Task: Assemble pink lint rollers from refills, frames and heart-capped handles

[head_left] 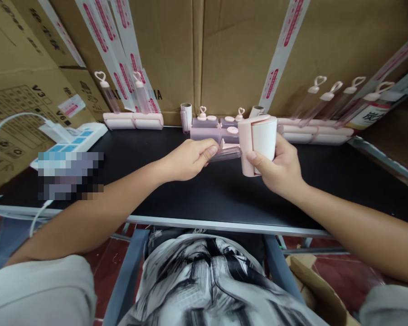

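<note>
My left hand (193, 158) pinches one end of a clear, pinkish tube (226, 154) that lies level above the black table. The tube's other end points at a pink and white cylinder (264, 142), and whether the two touch I cannot tell. Wrapped round that cylinder from the right is my right hand (282, 165), its thumb across the front. Behind the hands stand purple containers (206, 134) with pink caps and small heart-shaped loops.
Pink and white rolls (133, 121) with upright heart-topped tubes stand at the back left, with more rolls (316, 134) at the back right. A white power strip (71, 145) with cables lies left. Cardboard boxes (231, 54) wall the back of the black table (207, 203).
</note>
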